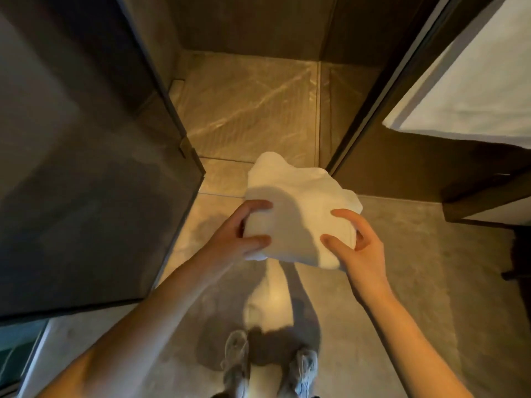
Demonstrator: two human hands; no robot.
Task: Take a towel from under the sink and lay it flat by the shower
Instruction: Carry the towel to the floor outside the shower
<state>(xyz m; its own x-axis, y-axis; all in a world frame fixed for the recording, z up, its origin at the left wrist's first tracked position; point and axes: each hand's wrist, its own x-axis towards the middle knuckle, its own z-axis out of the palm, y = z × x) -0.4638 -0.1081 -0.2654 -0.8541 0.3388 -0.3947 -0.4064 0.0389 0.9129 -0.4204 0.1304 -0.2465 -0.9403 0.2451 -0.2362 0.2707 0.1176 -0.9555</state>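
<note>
Head view, looking down at the shower threshold. The dark glass panel (86, 156) stands at my left; the veined shower floor (247, 110) lies ahead, beyond the grey tile where my shoes (270, 366) stand. The white towel (298, 202) is in the air above that tile, partly folded, one end drooping below. My left hand (244, 231) and right hand (359, 242) each pinch a near edge, thumbs on top. I judge it light, soft and limp: best gripped at two corners and spread.
</note>
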